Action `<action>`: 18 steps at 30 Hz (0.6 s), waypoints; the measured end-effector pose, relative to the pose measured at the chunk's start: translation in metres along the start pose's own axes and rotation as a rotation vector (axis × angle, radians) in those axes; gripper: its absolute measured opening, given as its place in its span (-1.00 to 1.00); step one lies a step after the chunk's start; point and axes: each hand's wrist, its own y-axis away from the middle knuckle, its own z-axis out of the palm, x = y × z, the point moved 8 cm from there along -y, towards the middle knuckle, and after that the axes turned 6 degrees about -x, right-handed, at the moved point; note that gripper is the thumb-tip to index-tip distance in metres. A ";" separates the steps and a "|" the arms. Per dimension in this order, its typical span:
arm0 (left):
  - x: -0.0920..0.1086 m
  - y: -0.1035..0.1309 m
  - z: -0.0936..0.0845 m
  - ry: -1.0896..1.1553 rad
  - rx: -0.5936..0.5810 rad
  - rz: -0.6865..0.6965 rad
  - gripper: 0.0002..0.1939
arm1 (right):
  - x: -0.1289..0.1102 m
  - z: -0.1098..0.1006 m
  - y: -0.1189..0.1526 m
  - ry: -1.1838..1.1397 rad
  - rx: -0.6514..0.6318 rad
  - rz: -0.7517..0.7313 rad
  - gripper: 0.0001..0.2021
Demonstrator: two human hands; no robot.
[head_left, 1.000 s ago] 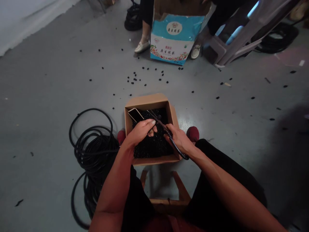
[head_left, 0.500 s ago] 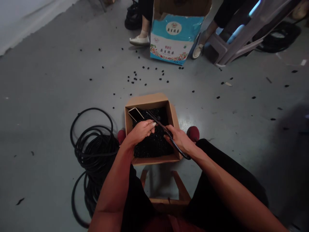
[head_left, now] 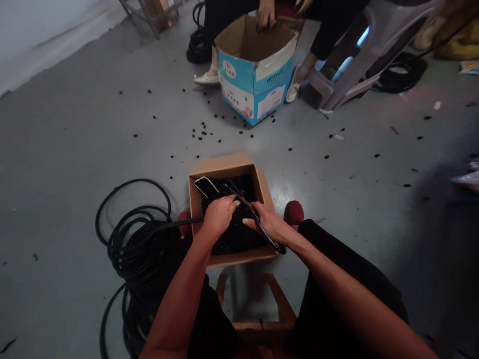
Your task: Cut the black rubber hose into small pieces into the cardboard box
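Note:
My left hand (head_left: 221,215) is closed on a black hose (head_left: 183,222), which runs in from the coil (head_left: 136,239) on the floor at left. In my right hand (head_left: 267,219) is a pair of dark scissors (head_left: 245,200); the thumb is apart from the fingers, and the black handle loop reaches back past the wrist. The blades point up and left, close to my left fingertips. Whether they touch the hose is hidden. Both hands are over an open cardboard box (head_left: 265,192) heaped with small black pieces (head_left: 228,242). A flat dark phone-like object (head_left: 205,186) lies in its far left corner.
A blue and white carton (head_left: 236,92) stands ahead, with a co-worker's hand (head_left: 266,14) at its opening. Several black bits (head_left: 203,132) are scattered over the floor. A grey plastic stool (head_left: 333,87) and another black coil (head_left: 400,72) are at the upper right.
The hose now stretches from the coil to my left hand. The blue carton has turned cornerwise, and a co-worker's hands have come into view above it. My view has shifted slightly.

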 end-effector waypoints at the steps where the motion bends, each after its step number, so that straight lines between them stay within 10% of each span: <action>1: 0.001 0.000 0.001 -0.042 0.006 -0.010 -0.65 | 0.000 0.000 -0.001 0.002 0.001 0.000 -0.57; 18: -0.008 0.002 0.010 -0.233 -0.131 -0.119 -0.64 | -0.001 0.008 0.003 0.178 -0.043 0.130 -0.76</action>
